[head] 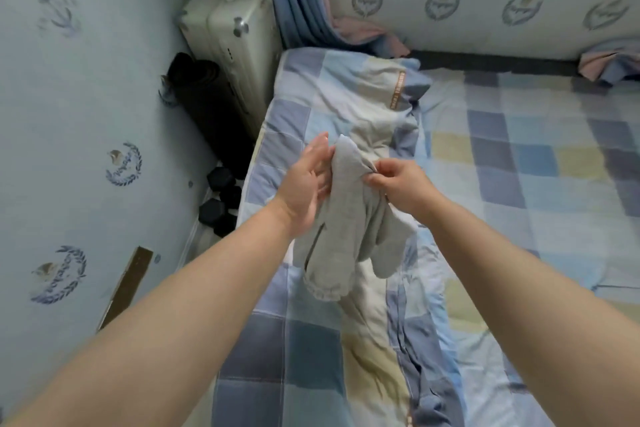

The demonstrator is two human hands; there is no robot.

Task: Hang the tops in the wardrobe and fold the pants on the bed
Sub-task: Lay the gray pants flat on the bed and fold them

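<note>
Grey pants (346,229) hang bunched in the air above the bed (519,184), their cuffed legs dangling down toward me. My right hand (398,184) pinches a fold of the grey cloth near its top. My left hand (308,184) lies flat against the left side of the pants with its fingers straight. A checked quilt (346,97) in blue, grey and pale yellow is rumpled under the pants.
A pale suitcase (228,28) stands in the corner left of the bed, with a dark bag (207,107) and black dumbbells (221,198) on the floor beside it. Blue and pink curtains (304,3) hang at the head of the bed. Walls close in on the left and far side.
</note>
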